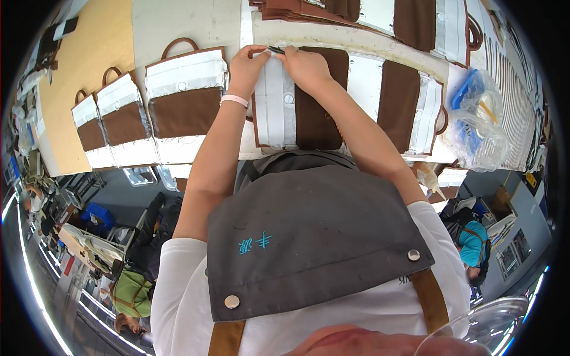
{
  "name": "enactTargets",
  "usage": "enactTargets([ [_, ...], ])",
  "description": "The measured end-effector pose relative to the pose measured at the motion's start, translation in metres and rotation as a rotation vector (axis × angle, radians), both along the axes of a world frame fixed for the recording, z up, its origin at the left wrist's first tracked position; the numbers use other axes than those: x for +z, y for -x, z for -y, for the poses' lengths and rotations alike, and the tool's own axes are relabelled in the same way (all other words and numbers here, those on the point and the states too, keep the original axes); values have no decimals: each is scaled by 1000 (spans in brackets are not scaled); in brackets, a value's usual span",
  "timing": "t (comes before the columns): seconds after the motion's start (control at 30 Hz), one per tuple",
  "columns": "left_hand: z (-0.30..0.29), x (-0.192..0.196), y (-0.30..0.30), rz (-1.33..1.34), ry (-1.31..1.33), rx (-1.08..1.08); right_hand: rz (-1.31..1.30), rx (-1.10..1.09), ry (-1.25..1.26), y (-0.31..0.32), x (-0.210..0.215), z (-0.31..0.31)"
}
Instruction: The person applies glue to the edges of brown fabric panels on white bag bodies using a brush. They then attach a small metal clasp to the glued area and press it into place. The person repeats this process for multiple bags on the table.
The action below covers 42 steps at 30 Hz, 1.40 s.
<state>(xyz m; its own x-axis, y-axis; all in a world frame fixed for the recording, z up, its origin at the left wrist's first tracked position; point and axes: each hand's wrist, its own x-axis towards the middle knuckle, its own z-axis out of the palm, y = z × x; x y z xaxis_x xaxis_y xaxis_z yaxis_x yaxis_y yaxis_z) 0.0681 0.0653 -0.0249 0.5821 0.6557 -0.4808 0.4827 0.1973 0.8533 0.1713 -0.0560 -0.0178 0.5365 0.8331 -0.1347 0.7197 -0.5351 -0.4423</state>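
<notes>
Nearest, the grey apron (pixel 320 219) comes up to the near edge of the brown-and-white panel (pixel 306 113), which lies on the counter (pixel 172 21). At the panel's far edge, the right hand's (pixel 306 68) grip holds a small dark tool (pixel 276 50); the left hand's (pixel 244 68) is narrow, contents unclear. With fingertips so close, a slip could nick them. Brown pieces (pixel 279 12) lie stacked beyond the panel.

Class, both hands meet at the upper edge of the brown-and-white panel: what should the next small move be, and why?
Perhaps tilt the small dark tool slightly away from the left hand: the right hand holds it close to the left fingertips, at the upper edge of the panel, so a little clearance seems safer.
</notes>
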Motion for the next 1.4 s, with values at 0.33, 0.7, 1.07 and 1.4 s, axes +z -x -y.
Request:
enactTargets([
  [0.33, 3, -3, 1, -6, -91, 14, -33, -76, -14, -8, 6, 7],
  [0.7, 0, -7, 1, -6, -19, 38, -125, -41, 77, 1, 17, -1],
  [1.07, -3, -3, 5, 18, 70, -15, -147, -115, 79, 3, 17, -3],
  [1.4, -2, -7, 2, 38, -7, -35, -101, -151, 3, 4, 4, 1],
])
